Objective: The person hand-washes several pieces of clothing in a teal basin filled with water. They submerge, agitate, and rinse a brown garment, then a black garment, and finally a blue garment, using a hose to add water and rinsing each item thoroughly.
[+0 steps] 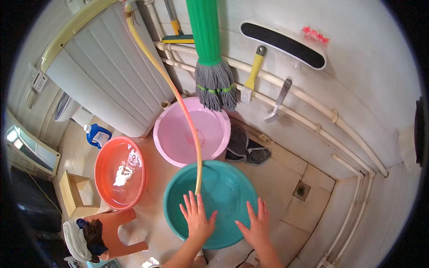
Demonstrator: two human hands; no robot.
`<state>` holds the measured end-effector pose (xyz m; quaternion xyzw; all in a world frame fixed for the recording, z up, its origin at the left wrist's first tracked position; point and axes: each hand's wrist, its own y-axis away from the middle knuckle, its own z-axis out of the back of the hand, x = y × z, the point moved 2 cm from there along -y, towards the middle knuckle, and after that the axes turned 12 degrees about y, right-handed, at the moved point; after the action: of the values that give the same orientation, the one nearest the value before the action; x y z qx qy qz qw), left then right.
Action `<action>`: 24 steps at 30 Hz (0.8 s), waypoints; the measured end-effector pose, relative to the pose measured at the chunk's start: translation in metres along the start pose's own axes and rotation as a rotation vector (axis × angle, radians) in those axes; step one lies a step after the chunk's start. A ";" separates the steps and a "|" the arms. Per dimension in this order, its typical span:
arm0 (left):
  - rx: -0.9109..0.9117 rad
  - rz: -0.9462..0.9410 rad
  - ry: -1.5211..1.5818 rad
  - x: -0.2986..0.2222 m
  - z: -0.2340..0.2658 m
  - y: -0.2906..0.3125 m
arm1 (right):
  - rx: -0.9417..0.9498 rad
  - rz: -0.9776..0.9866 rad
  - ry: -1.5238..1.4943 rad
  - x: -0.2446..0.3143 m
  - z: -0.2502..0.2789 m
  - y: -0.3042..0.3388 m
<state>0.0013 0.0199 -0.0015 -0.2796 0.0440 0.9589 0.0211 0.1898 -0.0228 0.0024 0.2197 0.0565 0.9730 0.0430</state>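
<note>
Both of my hands hang over a round teal basin (219,172) on the tiled floor, with their fingers spread. My left hand (196,219) is above the basin's near left part, its fingertips close to the end of a yellow and orange hose (181,102). Whether they touch the hose I cannot tell. My right hand (257,223) is at the basin's right rim, holding nothing. The hose runs down from the top left, across a pink basin (163,152), into the teal one. Water seems to lie in the teal basin.
An orange basin (99,178) with water stands left, near a blue bottle (97,136). An orange stool (117,232) bears cloths (77,241). Dark cloth (246,147) lies behind. A green-handled mop (215,80) and brushes (254,73) hang on the wall. A floor drain (301,190) is right.
</note>
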 end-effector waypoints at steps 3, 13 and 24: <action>-0.020 -0.010 -0.043 0.008 0.000 -0.003 | -0.039 -0.016 -0.041 0.006 -0.005 0.002; 0.161 -0.210 -0.070 -0.035 0.100 0.001 | -0.074 -0.036 -0.083 0.039 0.002 0.043; 0.011 0.033 0.107 -0.060 0.253 0.053 | -0.019 0.146 0.003 0.145 0.177 0.038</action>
<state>-0.0867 -0.0099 0.2473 -0.3298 0.0547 0.9425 0.0045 0.1337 -0.0283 0.2277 0.2214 0.0311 0.9743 -0.0260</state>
